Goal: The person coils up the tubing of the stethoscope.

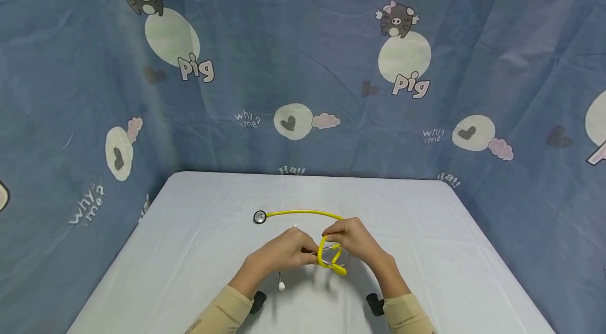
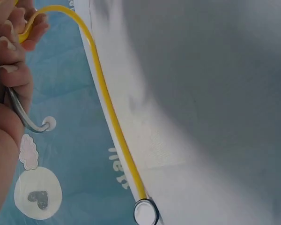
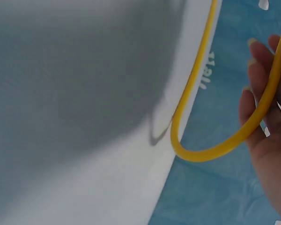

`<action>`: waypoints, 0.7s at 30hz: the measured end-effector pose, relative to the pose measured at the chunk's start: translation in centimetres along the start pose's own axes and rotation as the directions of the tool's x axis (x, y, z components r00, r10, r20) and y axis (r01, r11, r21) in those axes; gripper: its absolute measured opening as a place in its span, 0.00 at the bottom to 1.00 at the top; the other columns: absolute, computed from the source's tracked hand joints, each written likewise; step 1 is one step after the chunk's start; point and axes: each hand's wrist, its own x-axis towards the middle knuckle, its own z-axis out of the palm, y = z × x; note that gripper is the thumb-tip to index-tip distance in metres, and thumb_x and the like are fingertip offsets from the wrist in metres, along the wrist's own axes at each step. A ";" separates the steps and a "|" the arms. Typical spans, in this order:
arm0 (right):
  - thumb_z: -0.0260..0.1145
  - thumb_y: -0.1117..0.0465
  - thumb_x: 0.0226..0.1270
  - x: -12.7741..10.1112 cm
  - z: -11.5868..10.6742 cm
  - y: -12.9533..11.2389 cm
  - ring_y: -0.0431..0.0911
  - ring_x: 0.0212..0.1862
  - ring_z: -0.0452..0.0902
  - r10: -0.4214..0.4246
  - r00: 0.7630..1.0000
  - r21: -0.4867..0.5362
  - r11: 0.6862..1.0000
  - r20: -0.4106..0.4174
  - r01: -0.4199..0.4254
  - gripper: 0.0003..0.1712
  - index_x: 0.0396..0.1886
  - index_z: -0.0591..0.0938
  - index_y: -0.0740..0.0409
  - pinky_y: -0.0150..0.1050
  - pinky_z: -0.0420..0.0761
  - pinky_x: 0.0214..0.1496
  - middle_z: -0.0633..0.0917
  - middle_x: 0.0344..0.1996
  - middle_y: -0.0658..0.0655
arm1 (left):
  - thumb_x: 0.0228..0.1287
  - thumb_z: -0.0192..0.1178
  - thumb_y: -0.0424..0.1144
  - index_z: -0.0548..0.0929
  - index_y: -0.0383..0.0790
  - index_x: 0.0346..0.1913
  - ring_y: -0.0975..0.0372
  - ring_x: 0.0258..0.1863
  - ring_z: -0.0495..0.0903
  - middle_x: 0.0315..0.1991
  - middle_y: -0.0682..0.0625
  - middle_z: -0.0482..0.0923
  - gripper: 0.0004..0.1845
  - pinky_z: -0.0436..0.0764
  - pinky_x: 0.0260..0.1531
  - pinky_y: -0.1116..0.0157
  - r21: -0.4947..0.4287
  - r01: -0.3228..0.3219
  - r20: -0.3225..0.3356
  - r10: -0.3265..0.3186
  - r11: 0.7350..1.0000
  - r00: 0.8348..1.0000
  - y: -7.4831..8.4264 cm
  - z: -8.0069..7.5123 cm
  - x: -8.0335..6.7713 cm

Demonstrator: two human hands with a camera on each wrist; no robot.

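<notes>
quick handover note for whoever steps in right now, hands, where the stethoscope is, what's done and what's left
Left hand: grips the metal ear tube of the yellow rubber-tubed stethoscope; one white eartip hangs below that wrist.
Right hand: fingers curled round a loop of the yellow tubing, held just above the table.
Round silver chest piece: lies flat on the white-covered table, left of the hands and farther from the person, its tubing stretched out along the cloth.
Done: the headset end is gathered between both hands, with a first loop formed.
Left, as it looks: the long straight run of tubing and the chest piece are not yet gathered in.
</notes>
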 end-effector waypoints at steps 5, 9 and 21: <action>0.69 0.59 0.65 -0.2 0.0 0.9 0.43 0.41 0.86 0.073 0.997 0.116 0.991 -0.027 -0.069 0.12 0.43 0.89 0.61 0.31 0.83 0.41 0.90 0.40 0.56 | 0.65 0.65 0.51 0.90 0.58 0.36 0.76 0.19 0.67 0.24 0.62 0.83 0.05 0.77 0.30 0.69 0.003 -0.024 -0.052 0.025 1.000 0.998 0.4 -0.3 -0.1; 0.68 0.60 0.66 -0.4 0.0 1.2 0.42 0.40 0.85 0.095 0.994 0.180 0.980 -0.052 -0.084 0.12 0.44 0.88 0.62 0.31 0.82 0.42 0.89 0.42 0.60 | 0.65 0.65 0.49 0.90 0.56 0.36 0.76 0.20 0.66 0.23 0.66 0.78 0.05 0.70 0.25 0.75 0.008 -0.056 -0.083 0.057 0.998 0.995 0.8 -0.5 0.0; 0.68 0.66 0.66 -1.0 1.2 1.1 0.44 0.42 0.84 0.111 0.984 0.200 0.976 -0.139 -0.082 0.03 0.37 0.86 0.56 0.35 0.83 0.42 0.88 0.38 0.56 | 0.67 0.64 0.44 0.89 0.52 0.39 0.75 0.24 0.72 0.32 0.62 0.85 0.05 0.73 0.27 0.76 0.033 -0.046 -0.187 0.052 0.998 0.981 0.6 0.0 0.1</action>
